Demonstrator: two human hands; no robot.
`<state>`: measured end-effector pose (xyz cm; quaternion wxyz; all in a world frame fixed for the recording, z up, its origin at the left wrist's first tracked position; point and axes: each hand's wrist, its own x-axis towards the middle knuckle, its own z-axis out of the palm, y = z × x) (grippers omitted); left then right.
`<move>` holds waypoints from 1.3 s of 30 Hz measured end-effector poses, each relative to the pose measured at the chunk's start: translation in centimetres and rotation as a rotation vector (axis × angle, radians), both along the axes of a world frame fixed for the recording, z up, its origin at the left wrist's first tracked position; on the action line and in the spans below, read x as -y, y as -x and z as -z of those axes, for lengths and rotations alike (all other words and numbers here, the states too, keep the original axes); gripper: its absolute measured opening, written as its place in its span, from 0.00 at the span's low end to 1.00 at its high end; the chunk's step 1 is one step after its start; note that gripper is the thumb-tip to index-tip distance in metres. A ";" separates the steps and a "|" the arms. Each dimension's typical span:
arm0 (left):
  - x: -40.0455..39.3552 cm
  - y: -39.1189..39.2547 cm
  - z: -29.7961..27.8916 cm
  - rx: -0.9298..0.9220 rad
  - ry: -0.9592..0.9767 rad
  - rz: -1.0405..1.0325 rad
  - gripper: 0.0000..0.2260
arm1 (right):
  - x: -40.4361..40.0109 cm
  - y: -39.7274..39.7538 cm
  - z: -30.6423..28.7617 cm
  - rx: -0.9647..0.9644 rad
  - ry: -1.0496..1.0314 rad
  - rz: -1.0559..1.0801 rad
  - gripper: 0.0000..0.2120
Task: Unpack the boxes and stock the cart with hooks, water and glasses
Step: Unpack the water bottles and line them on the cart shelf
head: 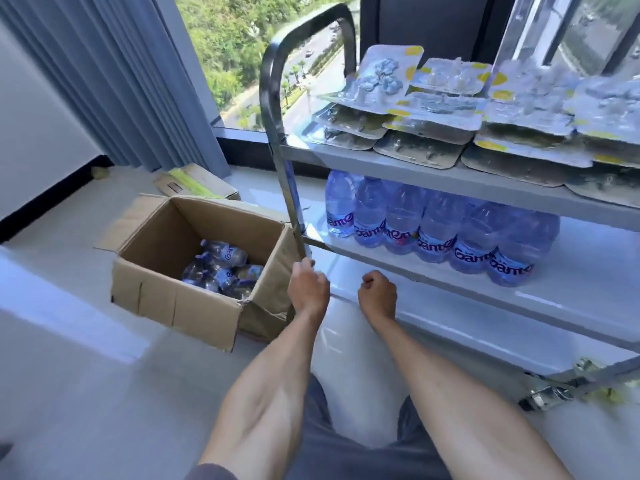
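Note:
My left hand (308, 284) hangs between the open cardboard box (173, 301) and the cart's corner post (289, 188), fingers loosely curled, one fingertip at the post's foot. It holds nothing. My right hand (377, 291) is curled into a fist in front of the cart's middle shelf (588, 271), also holding nothing. Several blue-labelled water bottles (436, 230) stand in rows on that shelf. More water bottles (221, 268) lie in the bottom of the box. Blister packs of hooks (433, 109) are stacked on the top shelf (381, 164). No glasses are in view.
A second, closed cardboard box (197, 183) lies behind the open one, near the grey curtain (114, 74). The cart stands against a tall window (242, 46); its caster (547, 396) is at the lower right. My knees are at the bottom edge on the pale floor.

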<state>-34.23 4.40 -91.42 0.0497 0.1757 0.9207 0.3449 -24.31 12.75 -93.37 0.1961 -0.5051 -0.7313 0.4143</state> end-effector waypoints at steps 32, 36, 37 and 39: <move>7.2 34.2 25.6 0.936 0.486 -0.465 0.25 | 6.7 43.4 19.8 0.605 0.008 -0.628 0.21; 7.1 35.1 29.2 0.872 0.553 -0.460 0.25 | 5.6 45.2 23.4 0.631 -0.048 -0.650 0.21; 7.0 35.6 29.6 0.869 0.594 -0.478 0.25 | 5.3 45.9 24.1 0.632 -0.071 -0.663 0.22; 6.8 36.0 29.9 0.885 0.641 -0.497 0.24 | 5.3 46.9 25.4 0.655 -0.094 -0.692 0.24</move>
